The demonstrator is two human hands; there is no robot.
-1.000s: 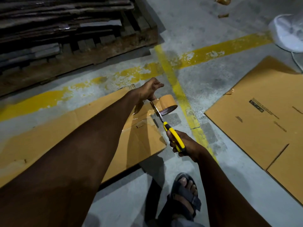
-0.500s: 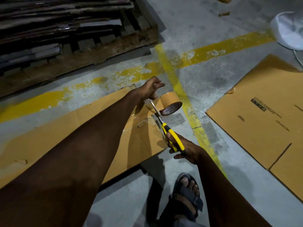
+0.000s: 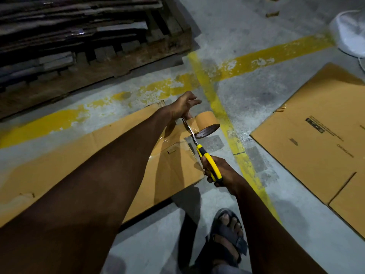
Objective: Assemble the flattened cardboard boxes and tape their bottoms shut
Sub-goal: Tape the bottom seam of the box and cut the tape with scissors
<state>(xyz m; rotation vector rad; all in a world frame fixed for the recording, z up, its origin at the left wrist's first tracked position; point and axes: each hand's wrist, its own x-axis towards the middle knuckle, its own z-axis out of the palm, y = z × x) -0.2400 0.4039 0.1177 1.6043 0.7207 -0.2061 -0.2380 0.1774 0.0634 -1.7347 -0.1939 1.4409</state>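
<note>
A cardboard box (image 3: 83,155) lies in front of me with clear tape along its flap seam. My left hand (image 3: 182,106) reaches over its right end and pinches the stretched strip of tape beside the brown tape roll (image 3: 206,123), which hangs just past the box's edge. My right hand (image 3: 218,172) grips yellow-and-black scissors (image 3: 205,157). Their blades cross the tape strip between my left hand and the roll.
A second flattened cardboard box (image 3: 316,139) lies on the floor to the right. A wooden pallet (image 3: 94,42) stacked with flat cardboard stands at the back left. Yellow floor lines (image 3: 237,149) cross the concrete. My sandalled foot (image 3: 227,236) is below the scissors. A white object (image 3: 349,34) sits far right.
The tape roll has swung slightly right and away from the box. The scissors' blades have moved further up across the tape strip.
</note>
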